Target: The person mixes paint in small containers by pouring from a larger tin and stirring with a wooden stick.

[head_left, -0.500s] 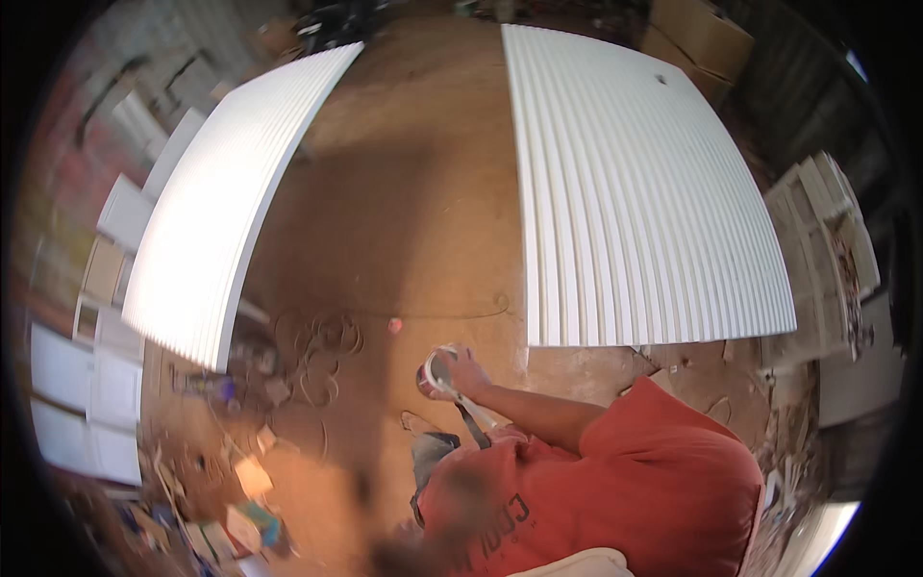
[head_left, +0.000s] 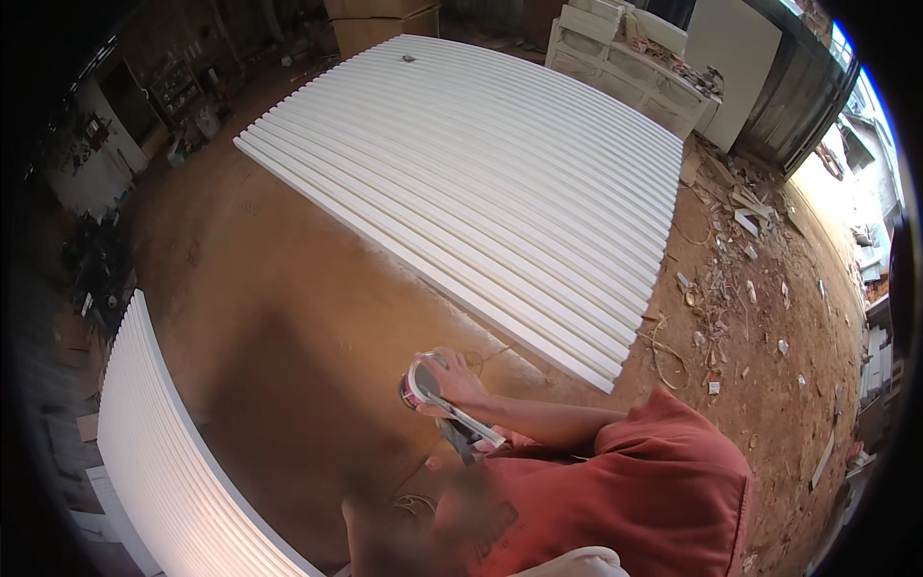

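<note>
My right hand (head_left: 460,378) is closed around a small round tin (head_left: 411,385) with a pale rim, a reddish label and a grey inside. A pale flat strip (head_left: 473,421), perhaps a tool's handle, runs from the tin back toward my body; its kind is unclear. Beyond the hand lies a large white ribbed panel (head_left: 481,192), raised off the floor, its near corner to the right of the tin. The hand does not touch it. Of my left hand nothing can be made out; a blurred patch covers the lower middle.
A second white ribbed panel (head_left: 173,452) curves along the lower left. A small dark object (head_left: 409,59) rests on the big panel's far end. Wood scraps and litter (head_left: 740,279) strew the brown floor at right. Cardboard boxes (head_left: 385,29) and a pale drawer unit (head_left: 625,72) stand behind.
My view has swung to the right, so the big panel now spans the middle and the other has slid to the lower left. The tin stays in my right hand.
</note>
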`<state>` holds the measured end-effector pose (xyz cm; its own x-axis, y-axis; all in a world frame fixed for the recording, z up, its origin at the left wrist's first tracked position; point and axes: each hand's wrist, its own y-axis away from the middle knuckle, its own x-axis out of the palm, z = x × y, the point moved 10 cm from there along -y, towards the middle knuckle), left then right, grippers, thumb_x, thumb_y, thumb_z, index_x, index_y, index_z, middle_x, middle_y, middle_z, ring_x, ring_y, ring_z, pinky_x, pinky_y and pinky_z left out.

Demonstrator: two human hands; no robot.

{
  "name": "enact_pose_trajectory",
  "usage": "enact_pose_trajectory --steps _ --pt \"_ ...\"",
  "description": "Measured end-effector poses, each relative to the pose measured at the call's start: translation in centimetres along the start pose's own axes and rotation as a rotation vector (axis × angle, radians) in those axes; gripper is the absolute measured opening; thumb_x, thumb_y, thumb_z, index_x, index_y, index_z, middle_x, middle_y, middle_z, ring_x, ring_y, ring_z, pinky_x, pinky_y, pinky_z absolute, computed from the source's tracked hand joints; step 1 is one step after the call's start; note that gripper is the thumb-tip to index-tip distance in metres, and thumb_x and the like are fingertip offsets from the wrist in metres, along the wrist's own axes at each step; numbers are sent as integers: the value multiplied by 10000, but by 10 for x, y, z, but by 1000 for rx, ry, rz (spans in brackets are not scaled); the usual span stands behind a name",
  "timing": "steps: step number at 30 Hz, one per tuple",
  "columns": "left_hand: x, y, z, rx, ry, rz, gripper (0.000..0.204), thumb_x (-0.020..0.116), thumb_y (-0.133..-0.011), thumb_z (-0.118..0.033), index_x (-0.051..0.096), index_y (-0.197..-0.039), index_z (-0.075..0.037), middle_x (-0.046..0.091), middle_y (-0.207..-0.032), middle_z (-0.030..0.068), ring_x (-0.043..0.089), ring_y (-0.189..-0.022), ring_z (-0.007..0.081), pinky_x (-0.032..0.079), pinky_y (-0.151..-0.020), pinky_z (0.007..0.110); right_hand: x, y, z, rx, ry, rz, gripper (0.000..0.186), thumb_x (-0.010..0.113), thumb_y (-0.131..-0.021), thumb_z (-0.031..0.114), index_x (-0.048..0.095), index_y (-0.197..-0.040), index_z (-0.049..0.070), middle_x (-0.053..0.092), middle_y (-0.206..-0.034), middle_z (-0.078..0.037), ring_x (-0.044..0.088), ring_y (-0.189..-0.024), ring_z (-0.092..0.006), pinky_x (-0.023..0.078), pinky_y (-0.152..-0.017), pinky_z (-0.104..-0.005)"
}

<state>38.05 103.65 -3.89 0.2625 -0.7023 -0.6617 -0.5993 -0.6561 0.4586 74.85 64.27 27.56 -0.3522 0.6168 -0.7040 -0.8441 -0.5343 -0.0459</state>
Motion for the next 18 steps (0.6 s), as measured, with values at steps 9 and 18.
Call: enact_pose_trajectory --steps 9,18 --pt "-71 -223 -322 8 228 223 278 566 -1024 -236 654 -1126 7 714 -936 117 688 -873 179 541 -794 332 14 -286 -26 173 94 -76 1102 921 -582 402 380 -1514 173 352 -1452 -244 354 -1349 -484 407 -1076 -570" --pt "-41 -387 -126 -469 213 341 401 566 -989 -386 686 -1104 -21 722 -956 156 693 -856 283 543 -726 428 110 -643 72 -39 65 91 1040 877 -659 373 355 -1499 51 393 -1408 -262 382 -1324 -479 370 -1090 -561"
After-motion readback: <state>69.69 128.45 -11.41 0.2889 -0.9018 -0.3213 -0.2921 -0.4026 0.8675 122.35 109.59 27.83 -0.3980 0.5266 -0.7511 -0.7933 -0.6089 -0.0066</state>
